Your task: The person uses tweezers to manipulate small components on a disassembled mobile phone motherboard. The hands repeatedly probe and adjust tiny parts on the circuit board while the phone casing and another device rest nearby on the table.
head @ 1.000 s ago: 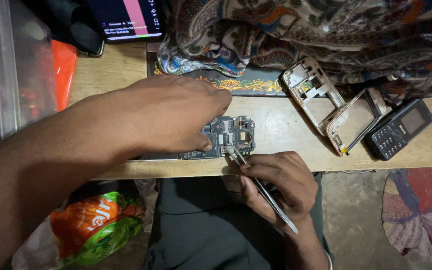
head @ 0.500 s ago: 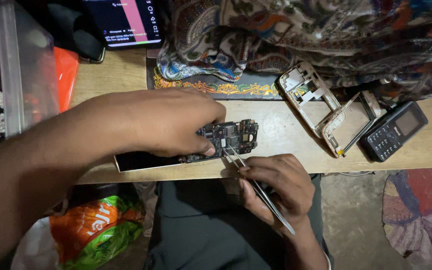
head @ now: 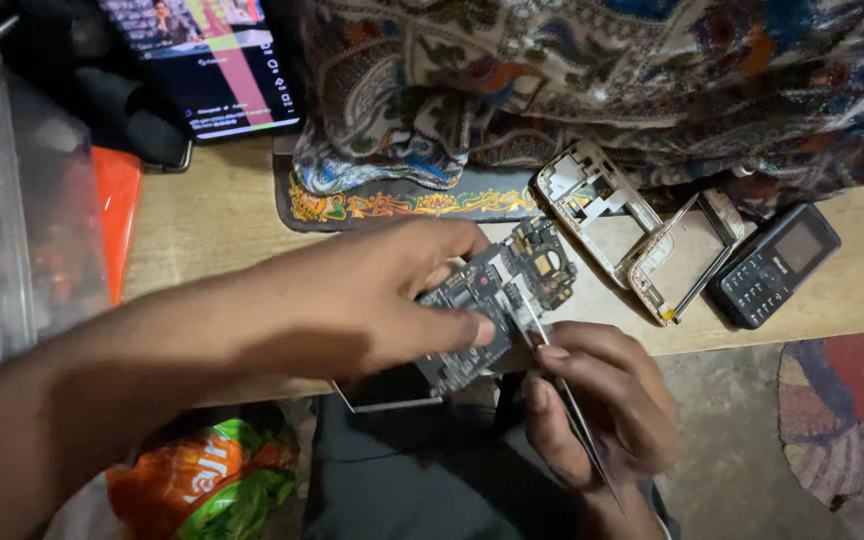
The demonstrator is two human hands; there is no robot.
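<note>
- The left hand [head: 372, 300] comes in from the left of the frame and pinches a phone circuit board [head: 497, 300], thumb on the near edge and fingers curled over the far side, holding it tilted just above the front edge of the table [head: 202, 230].
- The right hand [head: 602, 410], lower centre-right, is closed around a pair of metal tweezers [head: 562, 390], gripped like a pen. The tips touch the board's right side, right by the left thumb.
- So the board sits bang in the middle of the frame, between both hands.
- Under the board, a flat dark slab with a pale rim [head: 387, 390] pokes out over the table edge. Could be a screen or a back panel, can't tell.
- To the right of the board: two empty phone frames [head: 642, 240] lying side by side and touching, then a small black keypad phone [head: 772, 265] just beside them.
- Upper left of the frame: a smartphone with a lit screen [head: 217, 65], propped up.
- Patterned fabric [head: 592, 90] fills the top, with a dark mat with an orange border [head: 392, 205] sticking out from under it.
- Far left: a clear plastic box [head: 22, 210] next to something orange.
- Lower left, below the table: an orange and green plastic bag [head: 202, 485].
</note>
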